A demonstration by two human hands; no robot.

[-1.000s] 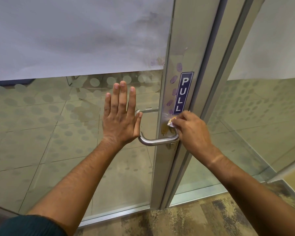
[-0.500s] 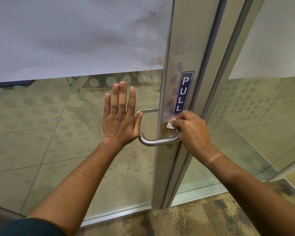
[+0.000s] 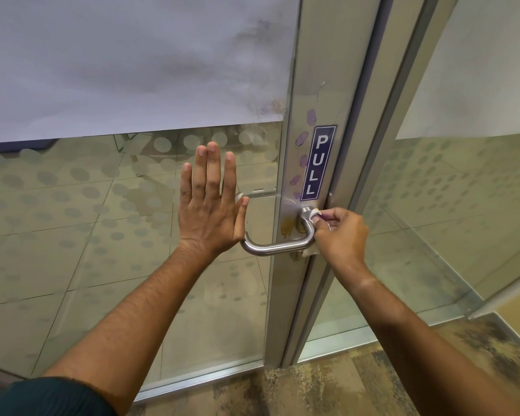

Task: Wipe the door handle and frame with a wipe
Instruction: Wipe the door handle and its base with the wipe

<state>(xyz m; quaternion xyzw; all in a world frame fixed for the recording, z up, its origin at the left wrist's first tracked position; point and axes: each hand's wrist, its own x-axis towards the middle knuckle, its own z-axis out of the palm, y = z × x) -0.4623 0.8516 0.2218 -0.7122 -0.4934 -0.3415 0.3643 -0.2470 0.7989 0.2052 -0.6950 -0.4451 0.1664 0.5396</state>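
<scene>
A: Door handle [image 3: 278, 246], steel lever on the aluminium door frame [image 3: 285, 265], centre of shot. Long axis roughly level, free end curling left over the glass, pivot end bending up into the stile on the right.

B: Left to right, go.

A: Left hand [image 3: 212, 207] flat on the glass panel [image 3: 72, 220], fingers straight and together, thumb tip just beside the handle's free end, maybe touching, can't tell. Grasping nothing, just bracing the door.

B: Then the stile?

A: Yellowish smear [image 3: 287, 228] on the frame just behind the lever. Purple fingerprints [image 3: 302, 154] running up beside the blue PULL sticker [image 3: 315, 163], directly above the pivot.

B: Right hand?

A: Right hand [image 3: 341, 235] pinches a small white wipe [image 3: 314, 214] between thumb and fingertips, fingers curled round it. Wipe is pressed on the upper bend of the handle at the pivot end, right at the hand's fingertips.

B: What does the next move turn on?

A: My read: the unwiped bar lies left of and slightly below the right hand, so the stroke runs leftward along the long axis toward the left hand. Right hand is nearer and has the wipe. Smear and prints look untouched, frame not yet done.
</scene>
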